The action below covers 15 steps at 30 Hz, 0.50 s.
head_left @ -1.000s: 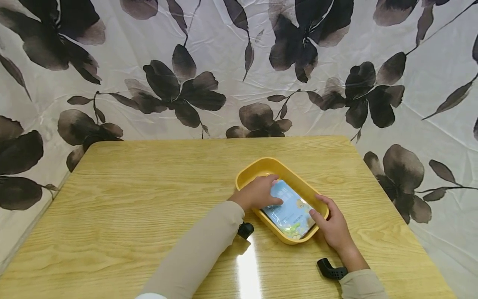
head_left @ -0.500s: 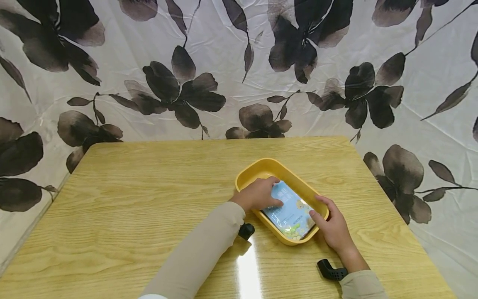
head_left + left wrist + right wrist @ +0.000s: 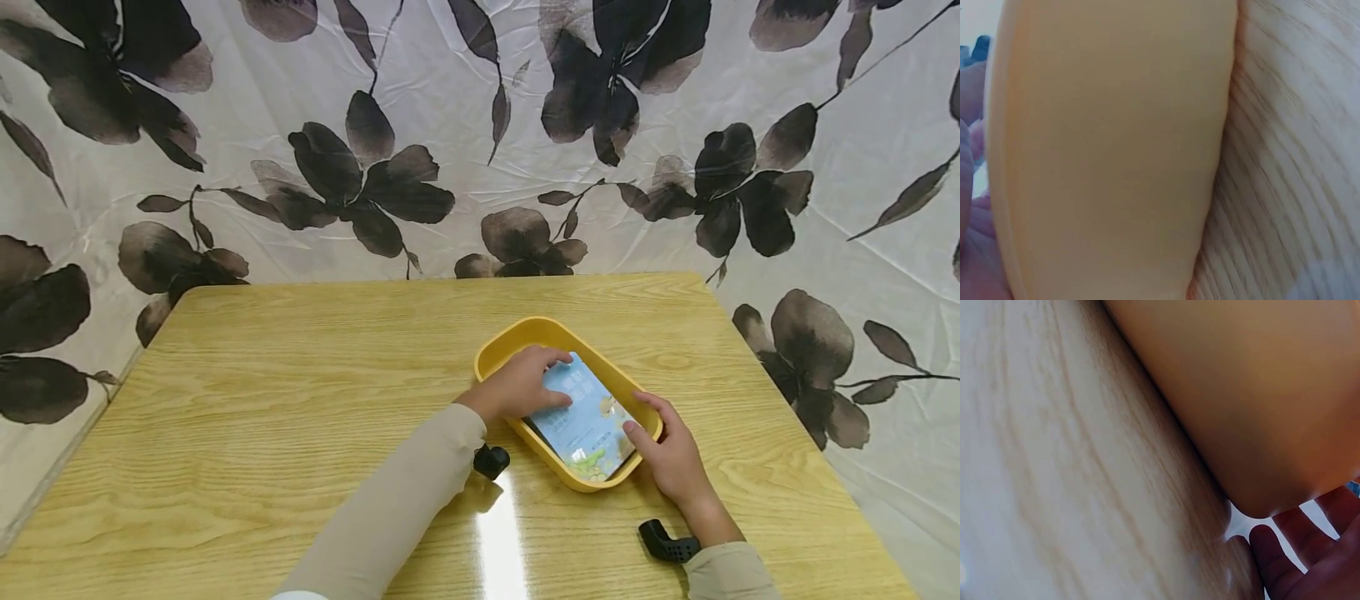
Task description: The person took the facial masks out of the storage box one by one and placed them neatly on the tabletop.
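A yellow rectangular plastic bin (image 3: 534, 327) stands at a slant on the table, right of centre in the head view. Inside it lies a flat, glossy light blue packet (image 3: 588, 417) with a pale printed pattern. My left hand (image 3: 521, 385) reaches over the bin's left side and grips the packet's far end between thumb and fingers. At the near right corner, my right hand (image 3: 669, 450) holds the bin's wall, its thumb on the inner side. The left wrist view is mostly filled by the bin's outer wall (image 3: 1110, 150). Fingers (image 3: 1300, 540) show below the bin's corner in the right wrist view.
The wood-grain table (image 3: 300, 375) extends left of the bin and behind it. A curtain (image 3: 465, 167) with dark flowers hangs behind the table. Black wrist devices (image 3: 666, 543) sit at both wrists, close to the tabletop.
The packet's far end has risen slightly and shifted a little away with my left hand, showing a dark gap along its left side. My right hand and the bin have stayed in place.
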Motion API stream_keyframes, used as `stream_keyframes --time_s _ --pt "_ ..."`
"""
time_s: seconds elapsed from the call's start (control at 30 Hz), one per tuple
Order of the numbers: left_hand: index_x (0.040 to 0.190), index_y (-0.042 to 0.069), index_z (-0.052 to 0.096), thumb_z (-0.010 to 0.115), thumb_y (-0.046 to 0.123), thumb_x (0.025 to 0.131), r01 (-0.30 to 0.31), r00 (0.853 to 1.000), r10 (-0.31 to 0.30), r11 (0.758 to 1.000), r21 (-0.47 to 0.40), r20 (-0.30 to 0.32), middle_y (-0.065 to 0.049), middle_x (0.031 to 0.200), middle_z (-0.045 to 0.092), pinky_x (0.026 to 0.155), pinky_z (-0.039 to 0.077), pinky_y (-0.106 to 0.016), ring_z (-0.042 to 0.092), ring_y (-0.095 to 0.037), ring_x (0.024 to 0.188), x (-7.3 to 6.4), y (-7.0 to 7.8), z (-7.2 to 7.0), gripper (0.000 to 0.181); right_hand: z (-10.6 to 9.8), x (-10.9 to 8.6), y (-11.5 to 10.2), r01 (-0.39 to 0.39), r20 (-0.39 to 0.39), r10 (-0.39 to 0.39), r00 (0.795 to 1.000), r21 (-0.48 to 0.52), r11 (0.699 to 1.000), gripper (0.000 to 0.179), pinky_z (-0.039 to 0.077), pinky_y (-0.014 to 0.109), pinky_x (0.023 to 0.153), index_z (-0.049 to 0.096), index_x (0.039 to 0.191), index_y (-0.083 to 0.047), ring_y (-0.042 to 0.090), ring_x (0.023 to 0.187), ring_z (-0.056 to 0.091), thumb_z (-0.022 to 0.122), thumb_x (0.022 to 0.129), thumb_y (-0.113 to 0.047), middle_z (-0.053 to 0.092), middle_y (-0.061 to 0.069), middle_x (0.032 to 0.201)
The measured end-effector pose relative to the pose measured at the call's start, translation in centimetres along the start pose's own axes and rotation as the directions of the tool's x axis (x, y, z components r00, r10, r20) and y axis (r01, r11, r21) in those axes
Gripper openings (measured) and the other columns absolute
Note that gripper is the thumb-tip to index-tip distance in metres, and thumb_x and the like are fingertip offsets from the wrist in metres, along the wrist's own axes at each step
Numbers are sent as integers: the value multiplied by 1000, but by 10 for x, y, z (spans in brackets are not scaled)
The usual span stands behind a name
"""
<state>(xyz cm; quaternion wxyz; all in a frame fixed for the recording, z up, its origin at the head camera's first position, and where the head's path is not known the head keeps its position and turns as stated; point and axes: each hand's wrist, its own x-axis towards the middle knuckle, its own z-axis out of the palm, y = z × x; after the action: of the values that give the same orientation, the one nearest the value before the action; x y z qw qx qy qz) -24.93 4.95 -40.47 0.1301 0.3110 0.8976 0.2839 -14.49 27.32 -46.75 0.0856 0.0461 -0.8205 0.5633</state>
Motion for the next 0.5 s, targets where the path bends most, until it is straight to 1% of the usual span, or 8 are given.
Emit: stream_keyframes --time_s 0.1,0.23,0.33,0.5 --pt "125 19 51 70 37 75 -47 999 45 996 -70 -21 2 121 49 91 36 -26 44 -14 107 0 1 -1 56 0 0 0 0 2 0 1000 9 1000 45 48 23 67 40 130 -6 13 92 53 56 89 -15 42 20 123" --pt "123 21 53 72 35 75 -59 998 57 987 -152 -20 7 124 48 95 33 -26 42 -12 113 2 3 1 53 1 1 -1 -2 15 1 1000 46 999 46 48 24 69 39 129 -3 13 94 53 56 89 -14 40 20 125" --pt "123 23 52 72 33 75 -47 999 46 983 -177 -10 9 124 48 95 32 -25 42 -8 113 2 5 2 53 2 2 -1 -7 16 6 1000 61 998 46 48 23 70 39 129 -3 14 96 52 56 88 -14 39 20 125" --pt "125 27 50 72 34 75 -38 999 42 983 -182 20 8 126 48 92 34 -24 44 -7 110 1 6 3 55 1 2 0 -8 11 7 1000 40 999 45 46 19 73 39 129 -3 26 104 47 56 89 -15 38 20 128"
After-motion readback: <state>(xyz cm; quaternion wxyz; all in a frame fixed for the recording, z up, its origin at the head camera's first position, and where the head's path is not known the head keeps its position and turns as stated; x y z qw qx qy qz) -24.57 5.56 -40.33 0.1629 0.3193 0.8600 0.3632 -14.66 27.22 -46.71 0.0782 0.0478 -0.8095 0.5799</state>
